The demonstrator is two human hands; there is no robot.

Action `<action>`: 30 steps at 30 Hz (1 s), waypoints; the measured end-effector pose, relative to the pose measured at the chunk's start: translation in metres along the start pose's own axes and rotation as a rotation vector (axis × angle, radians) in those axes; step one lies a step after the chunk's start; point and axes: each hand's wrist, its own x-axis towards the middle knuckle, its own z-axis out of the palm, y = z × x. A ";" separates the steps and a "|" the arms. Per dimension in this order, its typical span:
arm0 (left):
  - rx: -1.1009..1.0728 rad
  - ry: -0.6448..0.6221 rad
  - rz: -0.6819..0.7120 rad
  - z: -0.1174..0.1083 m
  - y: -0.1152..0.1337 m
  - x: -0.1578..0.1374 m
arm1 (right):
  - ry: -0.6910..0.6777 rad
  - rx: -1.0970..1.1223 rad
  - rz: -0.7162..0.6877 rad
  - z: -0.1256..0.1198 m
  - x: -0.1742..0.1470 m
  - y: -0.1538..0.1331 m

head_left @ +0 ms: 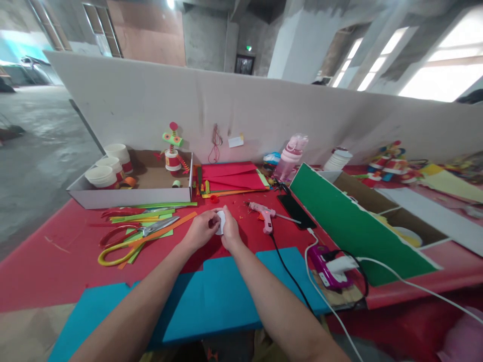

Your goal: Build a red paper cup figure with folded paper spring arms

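Close together over the red tabletop (211,251), my two hands hold a small white rounded piece (221,223), perhaps paper or a small cup; its exact kind is unclear. My left hand (203,230) pinches it from the left with curled fingers. On the other side, my right hand (231,232) is closed round its edge. A pink hot glue gun (264,213) with a glue stick in its back lies just right of my hands. To the left, scissors (139,236) with red and yellow handles rest on strips of coloured paper (151,218).
Blue sheets (222,296) lie along the front edge. A white box (132,197) at the left holds paper cups (101,176) and a paper-cup figure (173,160). A black phone (296,211), purple power strip (328,269), cables and green-sided box (339,226) are at the right.
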 end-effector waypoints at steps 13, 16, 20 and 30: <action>-0.058 -0.017 0.007 -0.001 0.004 -0.001 | 0.053 0.030 -0.032 0.002 -0.002 -0.001; -0.068 -0.015 0.001 -0.002 0.005 -0.001 | 0.058 0.039 -0.027 0.003 -0.002 -0.001; -0.059 -0.008 -0.003 -0.001 0.006 -0.001 | 0.046 0.047 -0.050 0.001 -0.001 0.001; -0.094 -0.019 -0.014 0.002 0.006 -0.002 | -0.001 0.078 -0.064 -0.006 0.004 0.002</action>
